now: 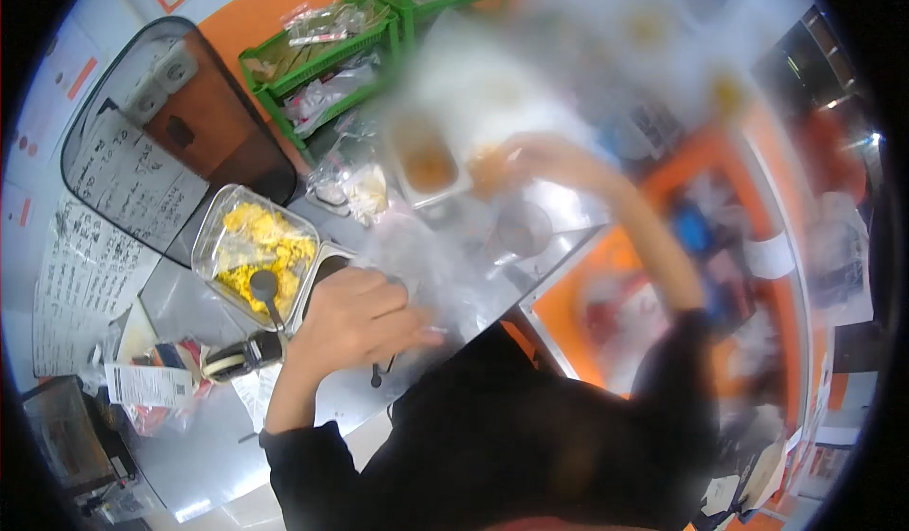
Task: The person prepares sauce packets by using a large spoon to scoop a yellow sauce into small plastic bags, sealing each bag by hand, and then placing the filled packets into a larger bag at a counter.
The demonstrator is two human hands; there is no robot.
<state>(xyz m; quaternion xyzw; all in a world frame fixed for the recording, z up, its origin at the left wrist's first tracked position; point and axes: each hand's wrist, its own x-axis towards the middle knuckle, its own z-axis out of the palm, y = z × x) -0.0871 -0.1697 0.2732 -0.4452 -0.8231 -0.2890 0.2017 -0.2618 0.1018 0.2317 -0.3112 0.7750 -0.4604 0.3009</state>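
Observation:
My left hand (362, 311) is above the steel counter with its fingers curled, beside a clear plastic bag (419, 250). Whether the fingers grip the bag cannot be told. Just left of it sits a clear container (201, 247) of yellow crumbled food (238, 222), with a black spoon (263, 285) over the food. Farther off, my right hand (525, 161) reaches across the counter, badly blurred, next to a rectangular tray (415, 198) of orange-brown food (429, 165). What its fingers hold is unclear. A round clear object (524, 229), perhaps a cup, stands nearer me.
A smoky transparent lid (234, 105) leans at the wall by handwritten sheets (85, 296). Green stacked baskets (323, 58) hold packaging. A tape dispenser (263, 352) and packets bearing printed labels (149, 385) lie at left. Orange shelving (738, 176) is at right. Much of the upper view is blurred.

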